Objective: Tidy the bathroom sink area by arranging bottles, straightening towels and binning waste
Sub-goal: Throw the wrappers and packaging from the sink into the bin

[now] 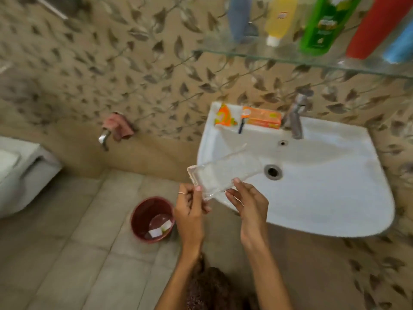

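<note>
Both hands pinch a clear plastic packet (220, 175): the left hand (190, 211) holds its near corner, the right hand (250, 204) its near edge. The packet hangs over the front left rim of the white sink (312, 193). Left of the sink, a red bin (152, 219) on the floor already holds some waste. An orange box (261, 117) and an orange wrapper (223, 116) wait at the sink's back edge, so tidying looks partly done.

White sink (312, 209) with an orange box (262, 117), an orange sachet (224, 116) and a razor (241, 126) on its back ledge beside the tap (295, 121), glass shelf (268, 55) carrying yellow (279, 19), green (321, 25), red (375, 27) and blue bottles (240, 16), tiled floor (78, 253) bearing a maroon bin (152, 219) just left of the sink
</note>
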A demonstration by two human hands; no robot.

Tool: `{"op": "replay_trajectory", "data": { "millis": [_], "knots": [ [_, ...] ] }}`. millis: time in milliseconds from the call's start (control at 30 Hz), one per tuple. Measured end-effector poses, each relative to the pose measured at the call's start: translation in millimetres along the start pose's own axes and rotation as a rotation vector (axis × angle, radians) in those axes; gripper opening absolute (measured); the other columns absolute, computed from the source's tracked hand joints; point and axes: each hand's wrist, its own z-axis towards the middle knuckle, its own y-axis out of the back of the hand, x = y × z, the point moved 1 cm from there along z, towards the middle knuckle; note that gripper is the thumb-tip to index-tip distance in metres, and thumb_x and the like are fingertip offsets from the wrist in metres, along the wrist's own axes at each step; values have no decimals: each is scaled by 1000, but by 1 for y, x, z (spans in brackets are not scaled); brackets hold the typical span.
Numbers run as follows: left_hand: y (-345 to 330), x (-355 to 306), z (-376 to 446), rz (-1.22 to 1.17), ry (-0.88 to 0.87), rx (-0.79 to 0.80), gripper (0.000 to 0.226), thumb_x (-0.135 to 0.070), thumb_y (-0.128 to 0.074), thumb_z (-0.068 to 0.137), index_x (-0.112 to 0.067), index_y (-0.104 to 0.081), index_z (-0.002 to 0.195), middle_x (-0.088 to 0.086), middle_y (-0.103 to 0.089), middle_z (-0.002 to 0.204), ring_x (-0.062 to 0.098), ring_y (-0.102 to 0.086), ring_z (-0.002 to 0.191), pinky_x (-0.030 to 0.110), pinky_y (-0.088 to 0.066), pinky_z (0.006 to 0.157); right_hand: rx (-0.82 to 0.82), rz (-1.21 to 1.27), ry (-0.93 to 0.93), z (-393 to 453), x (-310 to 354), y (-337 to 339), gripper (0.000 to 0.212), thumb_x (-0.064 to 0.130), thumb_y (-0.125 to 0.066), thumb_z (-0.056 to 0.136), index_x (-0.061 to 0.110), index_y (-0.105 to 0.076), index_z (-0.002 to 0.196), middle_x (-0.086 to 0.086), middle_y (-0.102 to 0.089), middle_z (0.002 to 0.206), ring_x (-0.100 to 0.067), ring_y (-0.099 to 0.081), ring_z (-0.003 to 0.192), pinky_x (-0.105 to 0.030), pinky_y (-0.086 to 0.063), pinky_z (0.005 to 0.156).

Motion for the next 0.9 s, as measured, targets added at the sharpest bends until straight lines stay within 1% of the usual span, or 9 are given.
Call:
{"op": "replay_trajectory", "data": {
  "millis": [100,167,333,467,600,667,733,833,900],
  "knots": [
    [59,18,15,60,20,-148,21,-16,-49,95,-22,-52,75,4,-57,57,10,-52,45,17,-44,46,150,-111,-28,-10,-42,-43,12,12,-66,84,6,-65,74,-2,-64,67,-8,-64,63,-17,-54,65],
    [97,34,26,82,69,-251,24,-16,-49,95,-27,-53,74,0,-58,54,9,-52,45,18,-44,44,251,-200,-45,-13,-75,-69,12,12,-66,83,2,-67,76,2,-65,63,-6,-64,61,-16,-54,63],
    [187,120,62,205,261,-371,21,-20,-51,93,-26,-56,73,3,-61,64,12,-56,53,26,-47,50,353,-411,-183,13,-191,-115,12,8,-68,81,-4,-68,80,-8,-64,67,-10,-60,59,-17,-53,59],
    [238,218,99,244,495,-356,18,-19,-58,89,-19,-61,71,3,-64,64,21,-58,55,25,-48,47,303,-539,-368,67,-310,-132,10,5,-66,82,4,-64,72,-9,-61,64,-11,-58,52,-15,-51,49],
    [267,317,148,112,799,-349,12,-6,-61,87,-4,-62,75,13,-66,68,19,-63,50,21,-54,47,170,-623,-540,124,-426,-132,12,7,-65,84,9,-60,72,-1,-62,51,1,-53,33,-14,-45,35],
    [277,363,172,43,909,-336,10,2,-54,88,7,-62,88,22,-65,80,24,-63,58,20,-54,49,100,-617,-605,152,-475,-128,16,7,-66,83,10,-57,70,5,-59,36,0,-52,29,-13,-43,31],
    [284,404,194,18,968,-306,17,7,-49,90,17,-57,100,28,-62,89,28,-64,67,23,-56,54,44,-605,-648,178,-518,-124,15,6,-66,83,9,-55,72,7,-57,33,0,-51,27,-13,-42,30],
    [289,453,217,80,1001,-247,12,8,-51,88,8,-60,81,19,-62,75,17,-65,47,22,-56,49,-5,-641,-700,207,-563,-116,9,7,-66,83,6,-58,85,-2,-63,53,-4,-54,30,-15,-45,31],
    [288,477,225,108,1083,-177,17,5,-47,90,0,-57,77,15,-60,74,18,-62,52,21,-54,49,-1,-678,-741,217,-582,-108,14,7,-63,85,2,-59,98,-9,-63,77,-13,-57,43,-19,-47,35]
  ]
}}
